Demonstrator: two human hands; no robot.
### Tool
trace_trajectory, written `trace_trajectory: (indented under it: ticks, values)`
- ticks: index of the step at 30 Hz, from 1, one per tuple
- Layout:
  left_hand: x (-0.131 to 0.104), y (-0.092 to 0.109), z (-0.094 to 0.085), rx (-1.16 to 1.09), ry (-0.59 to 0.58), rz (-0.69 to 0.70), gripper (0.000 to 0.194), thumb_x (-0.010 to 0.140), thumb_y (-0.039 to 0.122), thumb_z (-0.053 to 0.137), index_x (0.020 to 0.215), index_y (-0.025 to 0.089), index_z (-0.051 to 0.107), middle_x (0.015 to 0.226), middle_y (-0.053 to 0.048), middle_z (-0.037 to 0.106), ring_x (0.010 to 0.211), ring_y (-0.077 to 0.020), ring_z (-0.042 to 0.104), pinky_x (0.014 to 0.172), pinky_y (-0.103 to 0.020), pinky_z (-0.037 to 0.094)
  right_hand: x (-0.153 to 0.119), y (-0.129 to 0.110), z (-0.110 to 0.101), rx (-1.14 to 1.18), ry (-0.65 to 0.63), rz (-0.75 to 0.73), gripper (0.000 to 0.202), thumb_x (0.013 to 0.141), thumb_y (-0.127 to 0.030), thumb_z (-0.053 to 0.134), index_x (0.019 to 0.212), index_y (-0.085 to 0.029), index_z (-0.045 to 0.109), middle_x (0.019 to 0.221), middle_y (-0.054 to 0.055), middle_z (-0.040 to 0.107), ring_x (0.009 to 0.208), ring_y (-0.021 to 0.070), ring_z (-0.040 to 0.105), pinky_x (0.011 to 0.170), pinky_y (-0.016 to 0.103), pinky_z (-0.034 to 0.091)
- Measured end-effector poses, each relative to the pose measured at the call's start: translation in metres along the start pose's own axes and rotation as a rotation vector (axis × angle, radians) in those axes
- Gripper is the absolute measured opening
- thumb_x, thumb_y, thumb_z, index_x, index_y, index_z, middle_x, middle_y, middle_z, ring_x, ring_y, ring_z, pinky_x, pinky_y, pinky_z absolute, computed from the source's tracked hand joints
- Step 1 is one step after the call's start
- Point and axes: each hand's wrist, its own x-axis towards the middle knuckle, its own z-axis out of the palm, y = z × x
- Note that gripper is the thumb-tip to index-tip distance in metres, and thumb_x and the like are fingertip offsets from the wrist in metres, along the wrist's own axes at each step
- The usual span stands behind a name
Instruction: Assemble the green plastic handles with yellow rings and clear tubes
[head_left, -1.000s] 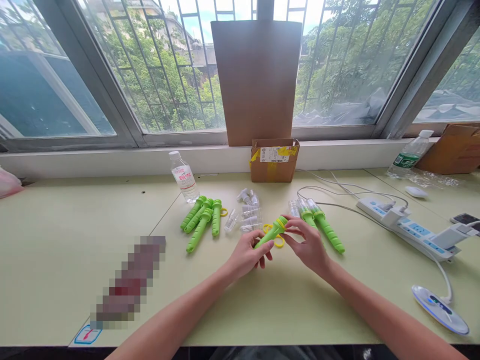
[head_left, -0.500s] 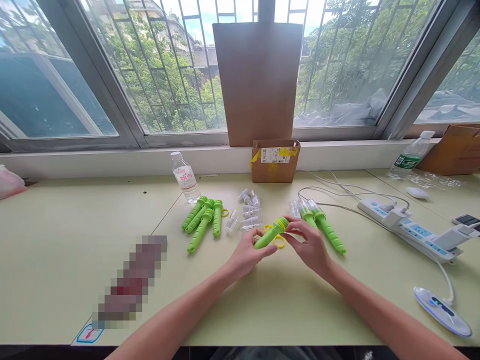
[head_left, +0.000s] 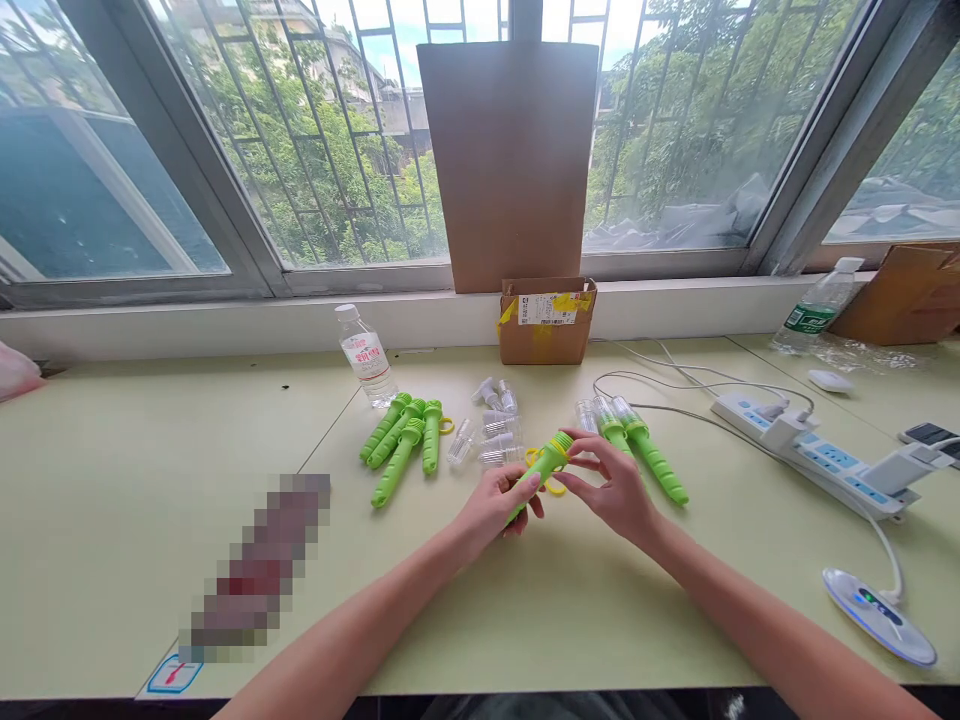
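Observation:
My left hand (head_left: 499, 505) is wrapped around a green ribbed plastic tube (head_left: 546, 462), tilted with its threaded end up and to the right. Around its neck sits a yellow ring (head_left: 566, 447), pinched by the fingertips of my right hand (head_left: 611, 487). Below the hands, more yellow rings (head_left: 555, 489) lie partly hidden on the table. Several clear ribbed caps (head_left: 499, 425) are grouped just beyond my left hand. To the left lie several green tubes (head_left: 397, 462) without caps, beside another yellow ring (head_left: 447, 425). Right of my right hand are green tubes with clear caps fitted (head_left: 656, 460).
A water bottle (head_left: 366, 358) and a small cardboard box (head_left: 545, 335) stand toward the window. At right are a power strip (head_left: 817, 450), cables and a white oval device (head_left: 879, 617). A pixelated patch (head_left: 262, 565) covers something on the left.
The tube has tilted slightly steeper, and my left thumb now lies along it with the fingers showing beneath. My right fingertips have closed in at the yellow ring. The view has shifted a little.

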Motion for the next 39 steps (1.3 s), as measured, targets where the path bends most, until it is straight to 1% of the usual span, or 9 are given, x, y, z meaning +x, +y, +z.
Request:
trace_trajectory:
  ticks: [3, 7, 9, 13, 18, 22, 28, 32, 39]
  values:
    - [0.0001, 0.0000, -0.0002, -0.005, -0.012, -0.006, 0.043, 0.081, 0.058, 0.055, 0.085, 0.015, 0.057, 0.058, 0.003, 0.053, 0.041, -0.0048, 0.038, 0.040, -0.019, 0.024, 0.0004, 0.0001, 0.0001, -0.005, -0.013, -0.006, 0.025, 0.077, -0.023, 0.072, 0.097, -0.023, 0.057, 0.124, 0.008, 0.058, 0.111, 0.0238, 0.060, 0.087, 0.042, 0.060]
    - [-0.0009, -0.0003, 0.0006, -0.017, -0.030, -0.029, 0.042, 0.082, 0.058, 0.053, 0.086, 0.016, 0.056, 0.050, 0.006, 0.045, 0.038, -0.0040, 0.028, 0.039, -0.019, 0.017, -0.0003, 0.0033, 0.0010, -0.019, 0.006, -0.011, 0.014, 0.082, -0.021, 0.065, 0.093, -0.023, 0.057, 0.120, 0.007, 0.060, 0.107, 0.0220, 0.062, 0.084, 0.041, 0.061]
    - [-0.0014, 0.0003, 0.0017, -0.026, 0.004, -0.048, 0.040, 0.078, 0.055, 0.061, 0.089, 0.018, 0.053, 0.049, 0.008, 0.043, 0.038, -0.0039, 0.028, 0.039, -0.018, 0.016, -0.0008, 0.0042, 0.0015, -0.031, 0.024, -0.026, 0.009, 0.084, -0.020, 0.063, 0.090, -0.023, 0.057, 0.117, 0.007, 0.062, 0.106, 0.0217, 0.062, 0.083, 0.040, 0.062]
    - [-0.0018, 0.0024, 0.0021, -0.015, 0.062, -0.055, 0.042, 0.069, 0.046, 0.074, 0.086, 0.020, 0.045, 0.049, 0.009, 0.050, 0.037, -0.0033, 0.033, 0.038, -0.016, 0.018, -0.0014, 0.0031, 0.0020, -0.057, 0.054, -0.065, 0.005, 0.084, -0.020, 0.063, 0.088, -0.022, 0.059, 0.116, 0.007, 0.062, 0.103, 0.0207, 0.063, 0.083, 0.040, 0.061]
    - [-0.0009, 0.0026, -0.0002, -0.006, 0.045, -0.006, 0.039, 0.074, 0.051, 0.067, 0.083, 0.019, 0.046, 0.062, 0.001, 0.064, 0.037, -0.0053, 0.042, 0.037, -0.018, 0.027, -0.0014, -0.0002, 0.0015, -0.061, 0.066, -0.072, 0.005, 0.085, -0.020, 0.062, 0.090, -0.023, 0.062, 0.115, 0.006, 0.063, 0.101, 0.0204, 0.064, 0.084, 0.040, 0.061]
    - [0.0002, 0.0008, 0.0002, 0.031, 0.050, 0.023, 0.041, 0.078, 0.055, 0.060, 0.089, 0.016, 0.053, 0.071, -0.003, 0.066, 0.043, -0.0071, 0.049, 0.040, -0.019, 0.032, -0.0004, -0.0012, 0.0011, -0.062, 0.044, -0.050, 0.005, 0.086, -0.022, 0.061, 0.091, -0.023, 0.061, 0.115, 0.007, 0.062, 0.106, 0.0228, 0.062, 0.083, 0.042, 0.062]
    - [-0.0008, 0.0009, 0.0022, 0.058, 0.030, -0.027, 0.048, 0.083, 0.061, 0.048, 0.088, 0.015, 0.059, 0.056, 0.003, 0.054, 0.039, -0.0045, 0.035, 0.039, -0.018, 0.024, 0.0006, 0.0018, 0.0014, -0.061, 0.023, -0.021, 0.006, 0.086, -0.022, 0.060, 0.092, -0.023, 0.059, 0.116, 0.008, 0.061, 0.106, 0.0221, 0.062, 0.082, 0.041, 0.062]
    - [-0.0026, 0.0022, 0.0039, 0.099, 0.095, -0.059, 0.042, 0.077, 0.057, 0.062, 0.086, 0.017, 0.054, 0.046, 0.008, 0.045, 0.040, -0.0045, 0.032, 0.039, -0.017, 0.021, 0.0001, 0.0009, 0.0018, -0.078, 0.023, -0.046, 0.004, 0.086, -0.022, 0.061, 0.090, -0.023, 0.059, 0.115, 0.007, 0.062, 0.106, 0.0217, 0.062, 0.082, 0.041, 0.062]
    - [-0.0011, 0.0005, 0.0017, 0.051, 0.096, -0.051, 0.041, 0.076, 0.054, 0.064, 0.082, 0.018, 0.046, 0.060, 0.001, 0.063, 0.036, -0.0047, 0.038, 0.038, -0.018, 0.025, -0.0004, -0.0006, 0.0016, -0.086, 0.039, -0.051, 0.003, 0.086, -0.024, 0.061, 0.090, -0.023, 0.061, 0.114, 0.007, 0.062, 0.103, 0.0218, 0.063, 0.082, 0.041, 0.063]
